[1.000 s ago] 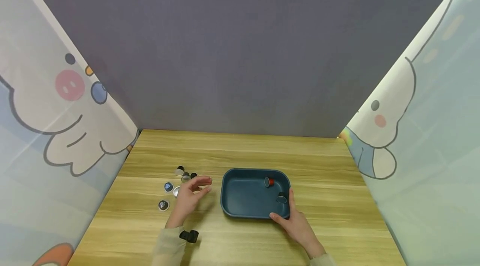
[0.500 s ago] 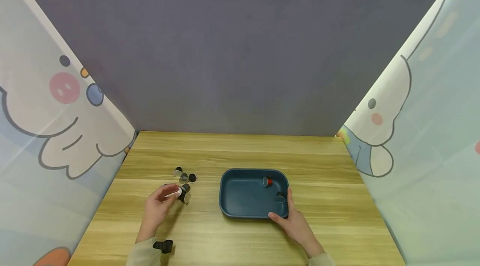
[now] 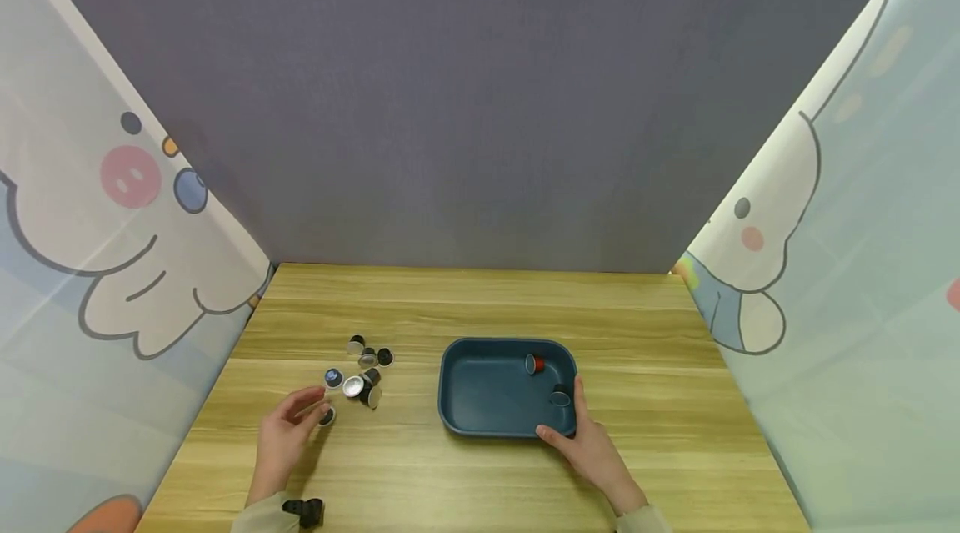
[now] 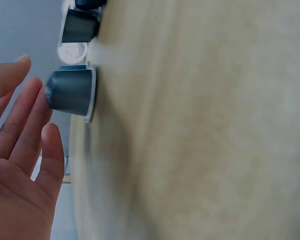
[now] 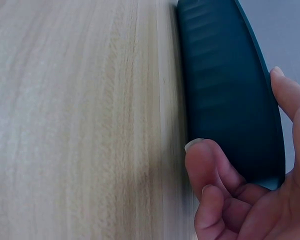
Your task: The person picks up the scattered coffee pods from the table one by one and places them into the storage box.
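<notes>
Dark capsule is standing rim-down on the tabletop; the left hand is hovering beside it, fingers loosely parted, while the right hand is gripping the blue tray.

no legible text, numbers or signs

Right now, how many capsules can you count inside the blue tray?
2: a red capsule toward the far right, and a dark capsule nearer the person, close to the blue tray's right wall. I see none hidden.
</notes>
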{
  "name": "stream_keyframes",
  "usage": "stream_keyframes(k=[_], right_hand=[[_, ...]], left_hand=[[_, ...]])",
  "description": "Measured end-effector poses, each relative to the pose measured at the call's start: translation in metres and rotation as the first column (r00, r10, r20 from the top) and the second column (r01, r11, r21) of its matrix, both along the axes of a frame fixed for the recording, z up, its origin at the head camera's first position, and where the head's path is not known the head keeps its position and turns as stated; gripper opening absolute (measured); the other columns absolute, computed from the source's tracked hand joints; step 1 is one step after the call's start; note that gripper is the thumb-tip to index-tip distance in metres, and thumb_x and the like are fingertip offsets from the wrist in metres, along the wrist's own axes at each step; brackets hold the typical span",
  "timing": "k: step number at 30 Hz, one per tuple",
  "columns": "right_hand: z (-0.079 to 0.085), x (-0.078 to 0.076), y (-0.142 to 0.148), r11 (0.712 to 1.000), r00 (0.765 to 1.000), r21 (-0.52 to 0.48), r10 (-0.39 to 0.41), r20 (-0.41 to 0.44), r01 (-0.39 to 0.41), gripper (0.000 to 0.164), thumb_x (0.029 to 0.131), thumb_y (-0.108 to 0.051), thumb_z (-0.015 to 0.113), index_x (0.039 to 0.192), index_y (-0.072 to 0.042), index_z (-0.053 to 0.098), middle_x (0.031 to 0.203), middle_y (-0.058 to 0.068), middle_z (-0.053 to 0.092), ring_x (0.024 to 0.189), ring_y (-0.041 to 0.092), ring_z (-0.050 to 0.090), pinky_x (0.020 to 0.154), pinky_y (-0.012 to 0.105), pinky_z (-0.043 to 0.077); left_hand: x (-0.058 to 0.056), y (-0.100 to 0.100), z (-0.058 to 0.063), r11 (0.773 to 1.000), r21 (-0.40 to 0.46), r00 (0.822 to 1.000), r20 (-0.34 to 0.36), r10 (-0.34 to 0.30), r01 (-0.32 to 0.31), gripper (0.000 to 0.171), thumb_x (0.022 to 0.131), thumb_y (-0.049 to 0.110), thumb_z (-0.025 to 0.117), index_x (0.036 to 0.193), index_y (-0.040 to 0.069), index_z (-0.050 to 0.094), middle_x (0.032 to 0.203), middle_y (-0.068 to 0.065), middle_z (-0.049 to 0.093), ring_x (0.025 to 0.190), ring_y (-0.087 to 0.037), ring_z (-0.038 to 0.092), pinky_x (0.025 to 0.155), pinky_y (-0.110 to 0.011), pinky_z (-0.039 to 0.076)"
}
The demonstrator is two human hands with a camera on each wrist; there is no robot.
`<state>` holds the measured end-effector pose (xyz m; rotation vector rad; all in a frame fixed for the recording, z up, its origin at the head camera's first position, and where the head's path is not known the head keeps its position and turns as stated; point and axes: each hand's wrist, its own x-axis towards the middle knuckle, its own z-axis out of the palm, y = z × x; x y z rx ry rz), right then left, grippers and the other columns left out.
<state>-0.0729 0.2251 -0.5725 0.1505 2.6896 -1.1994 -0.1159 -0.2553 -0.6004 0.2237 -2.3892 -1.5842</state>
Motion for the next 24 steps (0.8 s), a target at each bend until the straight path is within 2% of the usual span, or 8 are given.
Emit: stream_keyframes(k=[5, 13, 19, 24], right_hand=[[-0.0017, 0.0, 0.0003, 1.0, 1.0, -0.002, -0.001, -0.002, 0.001, 0.114, 0.089, -0.053, 0.071, 0.16, -0.011, -0.007, 0.066, 0.004, 0.054, 0.058, 0.018, 0.053, 0.064, 0.037, 0.048], [-0.002, -0.0002, -0.0002, 1.0, 1.0, 0.006, 0.001, 0.004, -0.001, 0.114, 0.088, -0.054, 0.071, 0.16, -0.01, -0.006, 0.074, 0.006, 0.06, 0.061, 0.017, 0.056, 0.066, 0.039, 0.05], [-0.0003, 0.0001, -0.0003, 1.0, 1.0, 0.02, -0.01, -0.013, 0.01, 0.114, 0.087, -0.054, 0.072, 0.161, -0.009, -0.003, 0.091, 0.016, 0.067, 0.068, 0.018, 0.059, 0.071, 0.044, 0.053], [-0.0014, 0.0006, -0.0005, 1.0, 1.0, 0.026, -0.014, -0.026, 0.014, 0.114, 0.087, -0.055, 0.072, 0.161, -0.009, -0.002, 0.097, 0.022, 0.068, 0.071, 0.02, 0.062, 0.072, 0.045, 0.053]], left_hand=[[0.0002, -0.0024, -0.0077, 1.0, -0.014, 1.0, 0.012, -0.019, 0.019, 0.03, 0.082, -0.01, 0.076, 0.111, -0.005, 0.07, 0.113, -0.024, 0.069, 0.093, 0.007, 0.063, 0.075, -0.009, 0.049], [0.0016, -0.0033, -0.0098, 0.999, -0.026, 0.999, 0.026, -0.041, 0.042, 0.032, 0.081, -0.011, 0.077, 0.111, -0.006, 0.069, 0.112, -0.025, 0.069, 0.091, 0.009, 0.061, 0.075, -0.01, 0.049], [0.0, -0.0027, -0.0111, 0.999, -0.02, 0.997, 0.073, -0.04, 0.041, 0.033, 0.079, -0.01, 0.077, 0.111, -0.005, 0.07, 0.112, -0.023, 0.069, 0.09, 0.011, 0.059, 0.074, -0.01, 0.049], [0.0008, -0.0032, -0.0088, 0.998, -0.04, 0.99, 0.135, -0.047, 0.053, 0.037, 0.08, -0.01, 0.077, 0.115, -0.004, 0.068, 0.117, -0.023, 0.068, 0.092, 0.011, 0.058, 0.074, -0.009, 0.048]])
